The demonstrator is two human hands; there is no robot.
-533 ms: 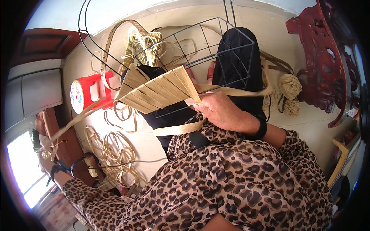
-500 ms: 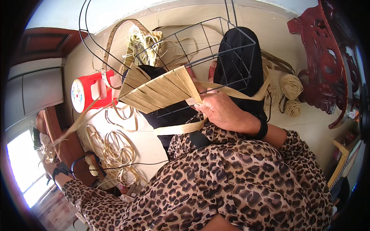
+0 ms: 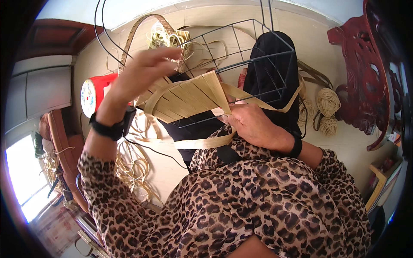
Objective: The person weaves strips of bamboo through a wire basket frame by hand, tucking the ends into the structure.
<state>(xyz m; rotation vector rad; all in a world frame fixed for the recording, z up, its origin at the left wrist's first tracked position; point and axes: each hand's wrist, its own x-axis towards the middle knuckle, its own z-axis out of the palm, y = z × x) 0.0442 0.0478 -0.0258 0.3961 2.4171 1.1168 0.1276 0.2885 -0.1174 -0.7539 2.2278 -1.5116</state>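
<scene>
The fan of flat tan woven strips (image 3: pixel 189 96) lies between the hands: right hand (image 3: pixel 251 124) pinches its near corner, left hand (image 3: pixel 142 73) (fingers loosely curled, grip unclear) rests above its far end.

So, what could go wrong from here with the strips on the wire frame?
The right hand alone pins the woven panel at one corner, so the flat strips may fan apart or slip. The left hand is raised in front of the wire frame, where a bare rod might snag the loose strip and kink it.
</scene>
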